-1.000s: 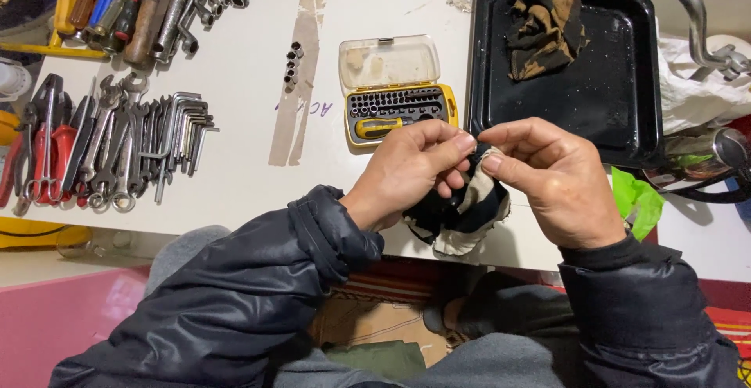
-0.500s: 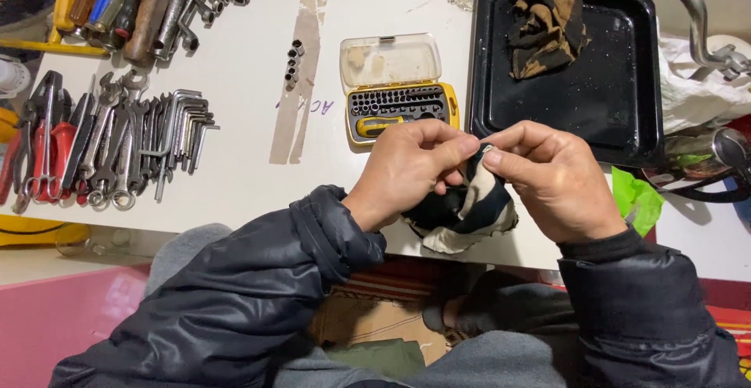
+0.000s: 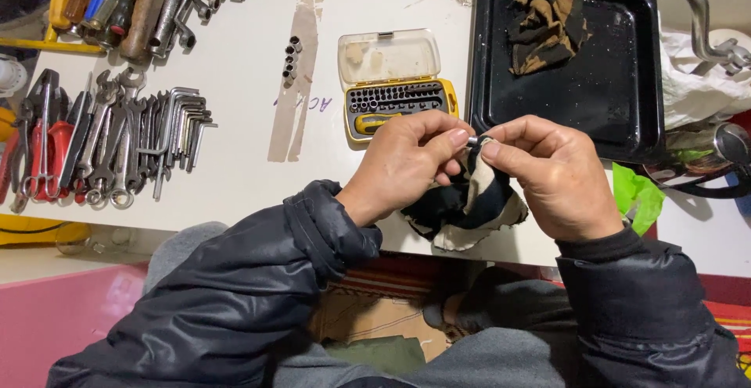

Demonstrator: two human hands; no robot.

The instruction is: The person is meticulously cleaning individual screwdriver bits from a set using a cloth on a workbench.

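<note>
Metal, small and shiny: a little bit (image 3: 472, 142) pinched between both sets of fingertips, just above the table edge. Looks light, stiff, prob. slick, so a tip-to-tip pinch at its ends suits it. Left hand (image 3: 407, 165) is closed down w/ thumb and forefinger on the bit's left end; right hand (image 3: 551, 173) likewise closed, holding the right end plus a soft black-and-cream rag (image 3: 469, 204) that droops limp below the palms. Just beyond the knuckles sits a yellow bit case (image 3: 395, 91), lid up. Right of it, a black tray (image 3: 618, 83); wrenches (image 3: 117, 138) well off left.
</note>
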